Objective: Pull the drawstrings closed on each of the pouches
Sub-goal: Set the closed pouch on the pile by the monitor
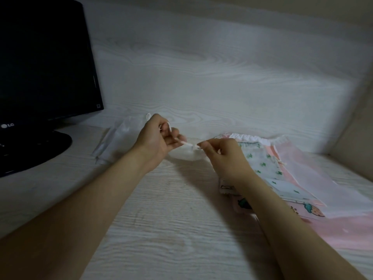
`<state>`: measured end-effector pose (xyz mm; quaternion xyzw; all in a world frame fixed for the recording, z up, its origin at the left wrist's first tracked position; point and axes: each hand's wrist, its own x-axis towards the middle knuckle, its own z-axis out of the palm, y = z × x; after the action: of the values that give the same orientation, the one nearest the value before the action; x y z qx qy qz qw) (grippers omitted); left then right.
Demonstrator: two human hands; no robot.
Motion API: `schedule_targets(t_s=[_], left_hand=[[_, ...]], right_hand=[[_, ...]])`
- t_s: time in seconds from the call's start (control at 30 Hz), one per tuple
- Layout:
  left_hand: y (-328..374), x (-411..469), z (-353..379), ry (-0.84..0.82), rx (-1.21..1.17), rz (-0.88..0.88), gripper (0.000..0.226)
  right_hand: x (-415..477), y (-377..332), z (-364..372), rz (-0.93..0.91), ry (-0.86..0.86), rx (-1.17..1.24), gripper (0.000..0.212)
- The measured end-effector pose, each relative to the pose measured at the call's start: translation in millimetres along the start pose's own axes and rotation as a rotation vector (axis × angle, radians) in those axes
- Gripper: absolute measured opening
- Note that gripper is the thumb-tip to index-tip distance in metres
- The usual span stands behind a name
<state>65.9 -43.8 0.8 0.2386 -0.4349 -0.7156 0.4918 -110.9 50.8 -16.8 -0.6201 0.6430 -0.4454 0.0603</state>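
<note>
A pale wood-grain counter (165, 219) is carrying a black monitor (40, 67) at the left. The left hand (157, 138) and right hand (222, 156) are pinching a white drawstring (188, 144) of a small white pouch (185, 154) between them, fingers clenched on the cord. The soft, light cloth should gather easily; a stack of pouches (282, 178) is lying at the right.

Dim, cool indoor light, brightest on the back panel (201, 67) at centre and falling off toward every corner. Soft shadows spread beneath both forearms across the bench (161, 229). Fine detail is smeared and the fingertips are blurred. Wide-angle distortion bows the monitor (44, 63) and the right edge.
</note>
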Motion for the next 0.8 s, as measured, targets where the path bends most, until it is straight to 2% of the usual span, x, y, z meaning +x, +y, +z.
schedule_targets(t_s=[0.13,0.23,0.3,0.33,0.4,0.5,0.67,0.8], left_hand=[[-1.3,5.9,-2.9,0.094,0.278,0.081,0.030],[-2.0,2.0,-0.8,0.068,0.507,0.219,0.029],[-2.2,-5.3,-0.5,0.010,0.752,0.365,0.018],[-3.4,-8.5,-1.3,-0.047,0.878,0.427,0.020],[-7.5,-12.3,-5.6,-0.152,1.102,0.476,0.028],[-12.3,-14.5,-9.3,-0.207,1.369,0.546,0.025],[-10.8,-17.2,-2.2,-0.089,1.558,0.709,0.033],[-11.1,-14.0,-3.1,-0.084,1.664,0.667,0.034]], right_hand=[[4.2,10.9,4.5,-0.070,0.071,-0.214,0.020],[5.7,14.2,10.1,-0.015,0.097,-0.306,0.029],[4.3,13.3,11.0,-0.030,0.108,-0.319,0.026],[2.9,11.0,9.7,-0.049,0.113,-0.303,0.022],[1.5,5.7,5.9,-0.067,0.132,-0.253,0.016],[-0.9,-0.1,3.3,-0.013,0.135,-0.187,0.016],[-5.4,-9.8,-0.7,0.048,0.163,-0.093,0.018],[-7.9,-14.8,-1.0,-0.003,0.149,-0.094,0.020]])
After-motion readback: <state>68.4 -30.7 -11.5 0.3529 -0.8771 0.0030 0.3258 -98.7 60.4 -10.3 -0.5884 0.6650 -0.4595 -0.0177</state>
